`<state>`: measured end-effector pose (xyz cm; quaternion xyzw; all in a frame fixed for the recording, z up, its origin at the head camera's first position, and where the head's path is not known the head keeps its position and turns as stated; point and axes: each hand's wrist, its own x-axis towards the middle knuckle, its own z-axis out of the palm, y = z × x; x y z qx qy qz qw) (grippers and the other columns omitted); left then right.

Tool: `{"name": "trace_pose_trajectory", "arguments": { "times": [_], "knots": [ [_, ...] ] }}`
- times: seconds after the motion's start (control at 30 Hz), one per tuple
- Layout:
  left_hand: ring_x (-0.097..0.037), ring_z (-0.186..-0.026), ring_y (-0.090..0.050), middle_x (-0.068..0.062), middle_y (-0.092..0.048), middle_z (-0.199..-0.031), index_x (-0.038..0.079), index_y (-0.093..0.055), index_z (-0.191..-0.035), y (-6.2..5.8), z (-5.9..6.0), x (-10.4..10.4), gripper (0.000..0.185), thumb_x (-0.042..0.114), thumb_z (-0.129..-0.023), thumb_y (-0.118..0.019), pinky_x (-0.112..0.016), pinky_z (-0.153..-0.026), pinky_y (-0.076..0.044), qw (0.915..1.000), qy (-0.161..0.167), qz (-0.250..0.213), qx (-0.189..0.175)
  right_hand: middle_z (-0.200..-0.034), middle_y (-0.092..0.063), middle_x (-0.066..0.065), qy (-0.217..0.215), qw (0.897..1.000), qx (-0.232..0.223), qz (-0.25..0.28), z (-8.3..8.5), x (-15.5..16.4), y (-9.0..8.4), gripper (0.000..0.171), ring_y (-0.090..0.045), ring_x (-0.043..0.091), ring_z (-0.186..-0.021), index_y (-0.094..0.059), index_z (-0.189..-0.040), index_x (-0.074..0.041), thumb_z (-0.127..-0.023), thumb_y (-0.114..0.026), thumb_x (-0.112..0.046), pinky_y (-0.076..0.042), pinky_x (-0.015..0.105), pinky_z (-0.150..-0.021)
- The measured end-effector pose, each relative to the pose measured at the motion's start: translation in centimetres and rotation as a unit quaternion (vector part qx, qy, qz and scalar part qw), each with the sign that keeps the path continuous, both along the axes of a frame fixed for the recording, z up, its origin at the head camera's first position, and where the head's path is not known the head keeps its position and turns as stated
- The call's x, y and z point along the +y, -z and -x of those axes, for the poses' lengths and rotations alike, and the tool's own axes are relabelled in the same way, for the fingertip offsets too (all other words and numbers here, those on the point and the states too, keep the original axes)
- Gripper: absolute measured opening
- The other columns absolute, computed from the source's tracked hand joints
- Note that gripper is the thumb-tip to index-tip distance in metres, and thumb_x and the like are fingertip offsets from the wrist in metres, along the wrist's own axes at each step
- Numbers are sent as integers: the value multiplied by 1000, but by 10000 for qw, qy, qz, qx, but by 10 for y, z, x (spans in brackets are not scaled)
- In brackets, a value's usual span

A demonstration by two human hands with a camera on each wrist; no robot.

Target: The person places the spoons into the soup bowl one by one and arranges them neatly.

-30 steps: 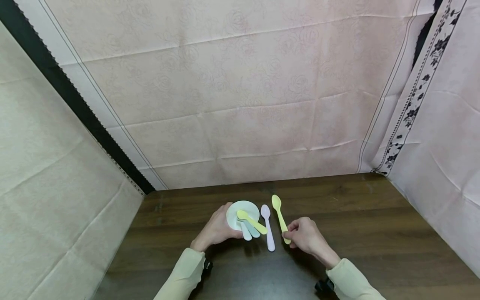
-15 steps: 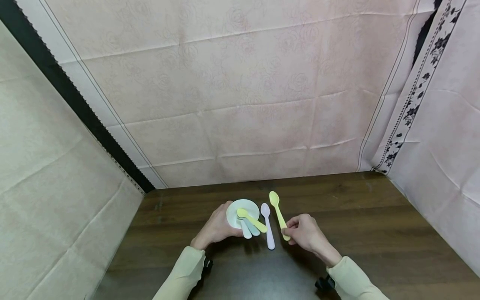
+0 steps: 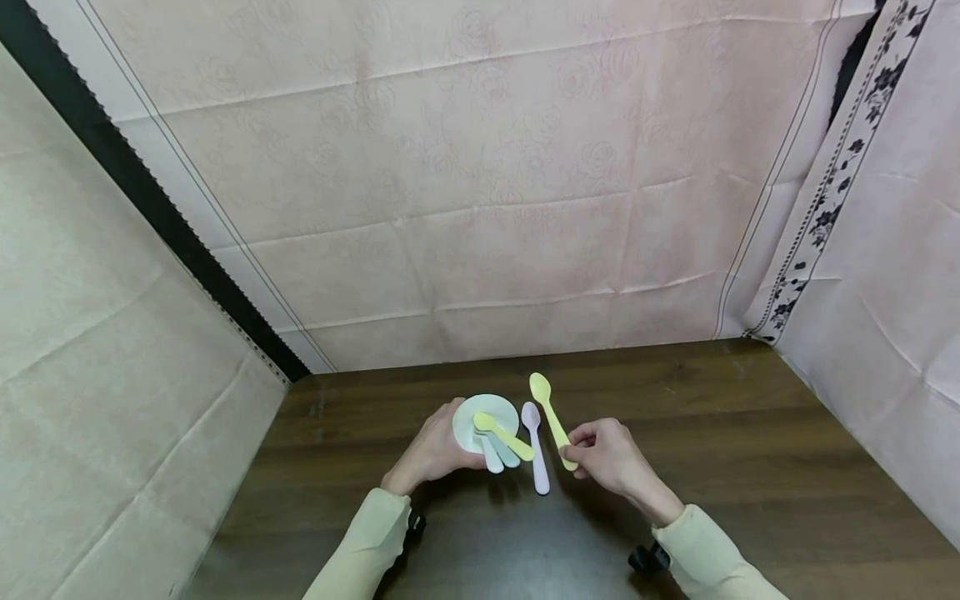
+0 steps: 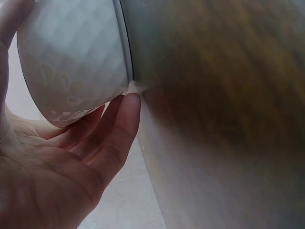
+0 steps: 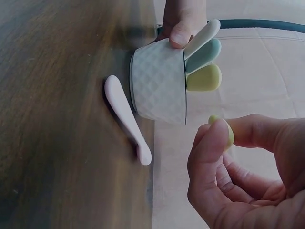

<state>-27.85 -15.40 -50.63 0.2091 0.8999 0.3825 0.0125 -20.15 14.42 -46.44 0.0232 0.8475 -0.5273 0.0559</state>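
Head view, quilted white bowl (image 3: 485, 421), smooth yellow spoon (image 3: 548, 417)

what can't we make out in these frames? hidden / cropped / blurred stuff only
- Spoon tips inside the bowl: right wrist view shows only three handles above the rim; the wall hides the rest.
- Yellow spoon in the right hand: right wrist view shows only its handle end; fingers cover the remainder.
- Left hand: left wrist view crops it at the frame edge; the table is blurred.
- Pink spoon: too small in head view for detail.
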Motion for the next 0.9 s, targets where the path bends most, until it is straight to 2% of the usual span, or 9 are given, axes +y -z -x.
{"name": "trace_pose_trajectory", "arguments": {
  "times": [0.2, 0.47, 0.67, 0.9],
  "knots": [
    [-23, -116, -65, -5, -70, -128, 13, -60, -143, 0, 0, 0, 93, 47, -67, -103, -42, -96, -54, 10000, 13, 13, 1, -83, -75, 7, -64, 10000, 24, 38, 1, -2, -1, 7, -70, 16, -61, -79, -97, 2, -94, -81, -4, -65, 41, -67],
    [-24, -116, -65, -4, -70, -128, 13, -60, -142, 0, 1, 0, 93, 46, -67, -103, -42, -96, -54, 10000, 37, -26, 1, -85, -75, 10, -235, 9991, 19, 366, 1, -4, -1, 8, -69, 15, -64, -79, -99, 5, -95, -80, -1, -65, 35, -65],
    [-23, -114, -65, -3, -70, -126, 14, -60, -141, 0, 0, 0, 91, 46, -67, -103, -42, -95, -54, 10000, 55, -39, -31, -84, -75, 10, -315, 9987, 15, 405, 1, -4, -2, 9, -68, 15, -64, -79, -100, 6, -95, -79, -1, -64, 32, -63],
    [-23, -115, -64, -4, -69, -127, 13, -59, -143, 0, 0, -1, 92, 45, -68, -103, -43, -96, -54, 10000, 38, -8, -21, -85, -74, 10, -400, 9986, 18, 343, 4, -5, -5, 9, -67, 15, -64, -80, -103, 6, -96, -78, 0, -65, 36, -66]
  ]
}}
